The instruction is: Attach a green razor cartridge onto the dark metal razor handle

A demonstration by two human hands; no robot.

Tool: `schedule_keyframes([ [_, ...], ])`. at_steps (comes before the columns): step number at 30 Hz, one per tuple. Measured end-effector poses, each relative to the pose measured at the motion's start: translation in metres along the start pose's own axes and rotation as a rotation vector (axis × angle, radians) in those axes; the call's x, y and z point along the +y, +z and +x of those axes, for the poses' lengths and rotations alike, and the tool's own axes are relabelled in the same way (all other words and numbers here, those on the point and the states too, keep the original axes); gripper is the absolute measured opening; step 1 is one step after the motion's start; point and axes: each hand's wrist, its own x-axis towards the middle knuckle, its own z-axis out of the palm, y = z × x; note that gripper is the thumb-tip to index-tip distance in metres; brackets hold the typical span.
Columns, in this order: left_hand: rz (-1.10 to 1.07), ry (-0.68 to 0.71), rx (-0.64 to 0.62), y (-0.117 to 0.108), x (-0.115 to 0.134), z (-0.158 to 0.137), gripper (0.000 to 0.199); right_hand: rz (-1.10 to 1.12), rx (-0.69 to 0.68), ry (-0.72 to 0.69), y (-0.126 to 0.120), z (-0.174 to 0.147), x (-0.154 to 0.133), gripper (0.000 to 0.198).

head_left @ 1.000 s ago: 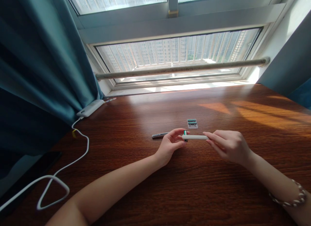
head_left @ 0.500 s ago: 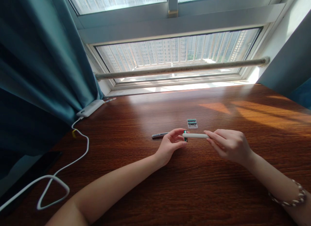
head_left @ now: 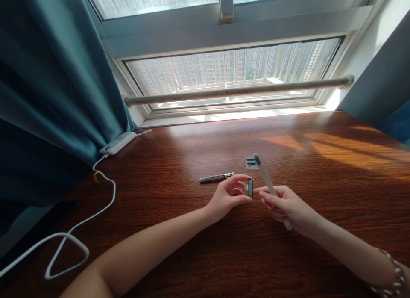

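Note:
My left hand (head_left: 229, 194) pinches a razor cartridge (head_left: 250, 188) by its two ends, between thumb and fingers. The cartridge is upright, dark with a green strip. In my right hand (head_left: 285, 206) is a slim white toothbrush (head_left: 266, 175), tilted, its grey bristle head up and apart from the cartridge. A fingertip of my right hand is close to the cartridge; whether it touches cannot be made out. Behind my left hand a razor handle (head_left: 216, 177) lies on the table. A clear plastic tray (head_left: 252, 166) with green-striped cartridges lies farther back, partly hidden by the brush head.
The brown wooden table (head_left: 179, 255) reaches to the window sill. A white power bank (head_left: 118, 143) with a white cable (head_left: 113, 191) lies at the left by the blue curtain (head_left: 70, 75). A dark flat object (head_left: 41, 234) is at the left edge. A pipe (head_left: 237, 92) crosses the window.
The toothbrush has come away from the cartridge and swung from level to tilted upright, showing its bristles. My left hand has moved slightly right and down and turned the cartridge's green strip into view.

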Motion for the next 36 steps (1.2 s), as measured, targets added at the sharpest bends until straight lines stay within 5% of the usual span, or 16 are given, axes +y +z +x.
schedule_keyframes([
  [4, 0.091, 0.007, -0.031, 0.001, 0.000, -0.001, 0.046, 0.027, -0.080, -0.019, 0.012, -0.001, 0.009, 0.032],
  [12, 0.171, 0.020, -0.092, 0.001, 0.000, -0.001, 0.044, -0.171, 0.028, -0.128, 0.007, -0.001, 0.010, 0.033],
  [22, 0.237, 0.102, -0.179, 0.002, 0.003, -0.002, 0.044, 0.105, -0.068, -0.050, 0.009, 0.004, 0.016, 0.039],
  [36, 0.404, 0.148, -0.126, 0.008, 0.006, -0.007, 0.042, -0.324, 0.086, -0.217, 0.013, 0.000, 0.011, 0.029],
])
